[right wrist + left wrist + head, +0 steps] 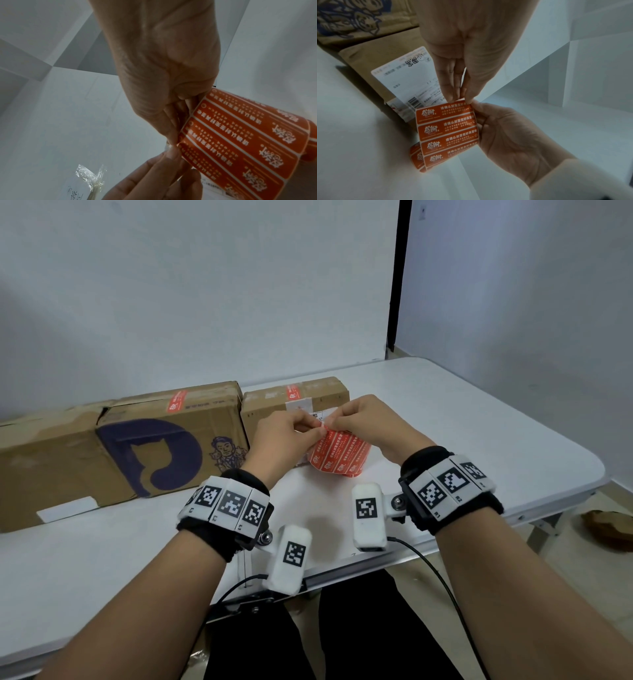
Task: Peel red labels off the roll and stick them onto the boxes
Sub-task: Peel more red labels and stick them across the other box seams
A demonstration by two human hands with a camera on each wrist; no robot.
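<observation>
A roll of red labels (339, 457) rests on the white table (462, 440), its loose strip (447, 128) drawn upward. My left hand (317, 433) and right hand (330, 424) meet at the strip's top end, and both pinch it there. From the left wrist, my left hand (461, 100) grips the top edge while the right hand (477, 112) holds the strip's right side. From the right wrist, the right hand (173, 139) pinches the strip (240, 142) at its corner, touching the left hand's fingertip (173, 152). Behind stand three cardboard boxes; the middle box (164, 440) and right box (263, 409) each carry a red label on top.
The leftmost box (51, 460) is plain and dented, with a white slip (65, 508) in front of it. The right box bears a white shipping label (412, 81). Crumpled clear tape (89, 175) is stuck on a white sheet. The table's edge runs at the right.
</observation>
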